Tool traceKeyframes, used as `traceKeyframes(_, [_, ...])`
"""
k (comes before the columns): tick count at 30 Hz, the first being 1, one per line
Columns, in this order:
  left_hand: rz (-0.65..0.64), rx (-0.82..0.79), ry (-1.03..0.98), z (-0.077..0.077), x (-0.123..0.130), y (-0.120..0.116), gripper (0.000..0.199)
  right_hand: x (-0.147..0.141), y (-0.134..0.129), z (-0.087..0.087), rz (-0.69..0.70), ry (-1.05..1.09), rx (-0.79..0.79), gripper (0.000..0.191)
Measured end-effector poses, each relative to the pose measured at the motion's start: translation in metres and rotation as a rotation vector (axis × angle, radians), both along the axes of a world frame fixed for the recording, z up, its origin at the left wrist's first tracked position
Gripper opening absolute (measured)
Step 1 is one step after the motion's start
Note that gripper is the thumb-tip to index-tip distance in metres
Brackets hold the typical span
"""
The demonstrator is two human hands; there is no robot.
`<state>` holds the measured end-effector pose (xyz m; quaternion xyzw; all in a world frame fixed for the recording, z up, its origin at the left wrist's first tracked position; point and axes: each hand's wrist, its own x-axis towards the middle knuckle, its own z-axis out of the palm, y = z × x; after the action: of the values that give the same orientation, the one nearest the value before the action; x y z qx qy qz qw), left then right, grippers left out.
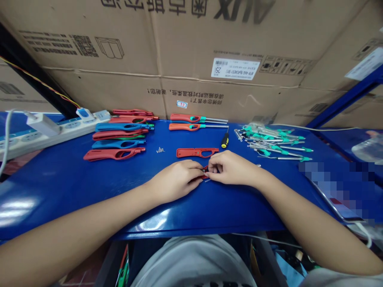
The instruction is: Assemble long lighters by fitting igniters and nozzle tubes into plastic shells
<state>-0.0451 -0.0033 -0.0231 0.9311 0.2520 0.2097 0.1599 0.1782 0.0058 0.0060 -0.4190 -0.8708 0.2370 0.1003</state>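
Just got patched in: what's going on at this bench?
A person holds a red part in the left hand, with the fingers of the right hand working at it; the hands hide most of it. Just beyond lies an open red casing half, near a screwdriver and some small metal pieces. Red and blue handles lie in a row to the left, and metal rods with green parts are heaped to the right.

White power strip point(69, 131), brown cardboard point(182, 52)
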Motion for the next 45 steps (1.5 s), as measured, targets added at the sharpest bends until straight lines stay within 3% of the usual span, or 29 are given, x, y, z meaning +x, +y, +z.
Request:
traceKeyframes(3, [0.004, 0.017, 0.003, 0.0, 0.0, 0.0, 0.021, 0.005, 0.003, 0.001, 0.01, 0.069, -0.048, 0.017])
traceKeyframes(6, [0.006, 0.031, 0.03, 0.001, -0.002, 0.0, 0.021, 0.017, 0.01, 0.005, -0.05, 0.15, 0.051, 0.018])
traceKeyframes(8, [0.003, 0.041, 0.051, 0.001, -0.003, 0.0, 0.022, 0.03, 0.016, 0.01, -0.18, 0.108, 0.154, 0.02])
traceKeyframes(12, [-0.004, 0.061, 0.095, 0.003, -0.005, 0.001, 0.025, 0.068, 0.035, 0.017, -0.612, -0.1, 0.335, 0.029])
traceKeyframes(14, [0.002, 0.076, 0.118, 0.004, -0.006, 0.001, 0.025, 0.088, 0.046, 0.015, -0.704, -0.167, 0.407, 0.027])
traceKeyframes(18, [0.026, 0.106, 0.147, 0.007, -0.006, -0.001, 0.024, 0.111, 0.064, -0.001, -0.733, -0.202, 0.471, 0.02])
traceKeyframes(25, [0.022, 0.081, 0.183, 0.015, -0.006, -0.003, 0.021, 0.113, 0.075, -0.028, -0.816, -0.311, 0.457, 0.027])
traceKeyframes(35, [0.039, 0.063, 0.18, 0.019, -0.007, -0.004, 0.023, 0.124, 0.081, -0.037, -0.88, -0.235, 0.532, 0.037])
traceKeyframes(45, [0.051, 0.089, 0.174, 0.021, -0.006, -0.002, 0.018, 0.127, 0.085, -0.041, -0.915, -0.221, 0.474, 0.03])
